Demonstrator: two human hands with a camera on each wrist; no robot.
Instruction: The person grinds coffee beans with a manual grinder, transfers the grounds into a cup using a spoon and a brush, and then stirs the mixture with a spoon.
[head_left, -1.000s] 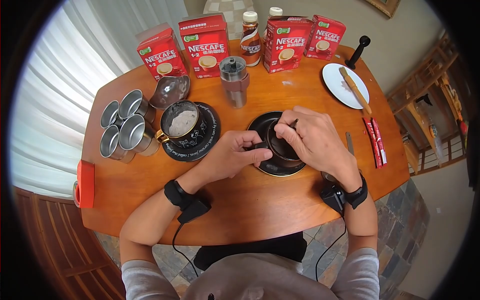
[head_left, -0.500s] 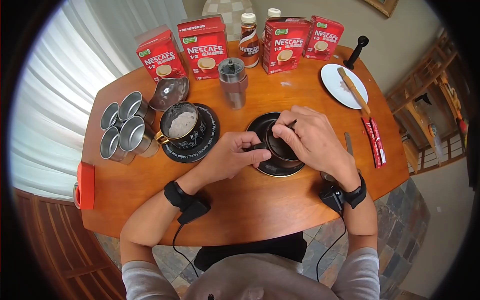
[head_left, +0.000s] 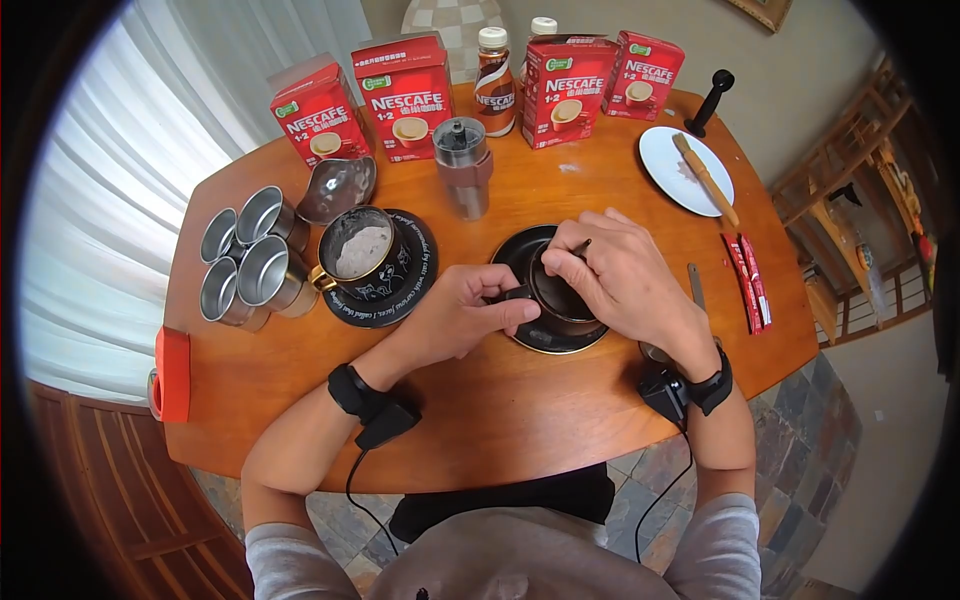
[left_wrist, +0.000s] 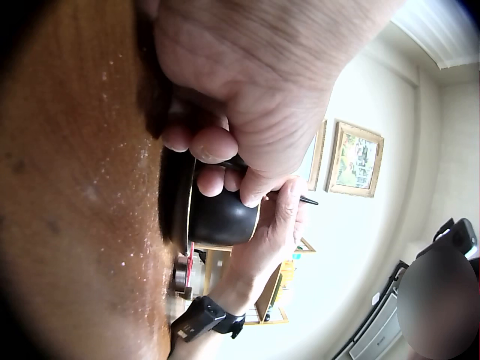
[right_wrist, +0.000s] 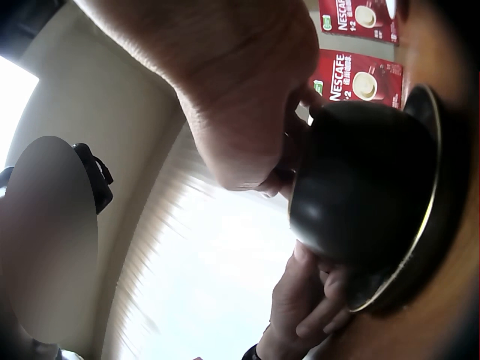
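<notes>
A black cup (left_wrist: 223, 217) with a thin gold rim stands on a black saucer (head_left: 515, 255), and dark liquid (head_left: 562, 297) shows inside. My left hand (head_left: 478, 308) pinches the cup's handle (head_left: 512, 293) between thumb and fingers. Over the cup's far right side, my right hand (head_left: 625, 280) grips a thin dark utensil (left_wrist: 309, 200). Its tip pokes up above the fingers; its lower end is hidden by hand and cup. In the right wrist view the cup (right_wrist: 360, 180) sits upright on its gold-edged saucer.
Left of the cup stand a gold-handled mug (head_left: 362, 245) of pale powder and several metal cups (head_left: 268, 270). A grinder (head_left: 464, 170), Nescafe boxes (head_left: 402, 100) and bottles (head_left: 494, 85) stand behind. To the right lie a white plate (head_left: 665, 150) with a brush (head_left: 708, 180) and red sachets (head_left: 748, 283).
Both hands keep their grips on the cup handle and the utensil, nearly still. The head view has shifted slightly, so the things at the back appear a little further left.
</notes>
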